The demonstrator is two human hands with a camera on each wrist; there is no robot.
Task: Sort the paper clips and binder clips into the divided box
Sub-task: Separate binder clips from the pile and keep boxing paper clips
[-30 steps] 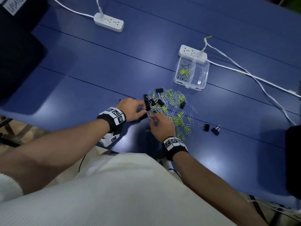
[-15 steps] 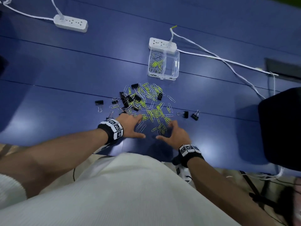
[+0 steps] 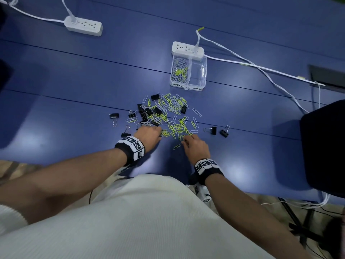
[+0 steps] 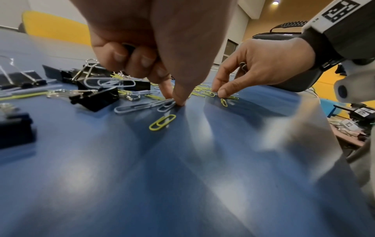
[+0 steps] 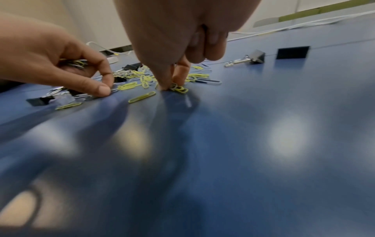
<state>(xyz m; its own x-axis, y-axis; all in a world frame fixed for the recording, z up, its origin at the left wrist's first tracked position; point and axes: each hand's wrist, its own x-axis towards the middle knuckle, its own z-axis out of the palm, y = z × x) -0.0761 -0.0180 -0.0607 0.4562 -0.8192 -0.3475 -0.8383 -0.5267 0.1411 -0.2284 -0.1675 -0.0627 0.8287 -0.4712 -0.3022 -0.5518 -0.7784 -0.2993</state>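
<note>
A heap of silver and yellow paper clips (image 3: 168, 116) mixed with black binder clips (image 3: 145, 112) lies mid-table. Behind it stands the clear divided box (image 3: 203, 75); its left compartment holds paper clips (image 3: 180, 71), and I see nothing in the right one. My left hand (image 3: 158, 133) is at the heap's near left edge, thumb and forefinger pinching silver paper clips (image 4: 150, 105) against the table, with more clips (image 5: 75, 63) bunched in its palm. My right hand (image 3: 185, 141) pinches yellow paper clips (image 5: 179, 89) at the near right edge. A single yellow clip (image 4: 162, 122) lies between the hands.
Loose binder clips lie left (image 3: 114, 115) and right (image 3: 212, 130) of the heap. Two white power strips (image 3: 84, 26) (image 3: 187, 50) and their cables (image 3: 261, 67) run along the back. A black bag (image 3: 324, 146) sits at the right edge. The table's near edge is at my wrists.
Half a second ago both hands lay spread and open at the heap's near edge. Now both have curled and pinch paper clips. My head view has also shifted.
</note>
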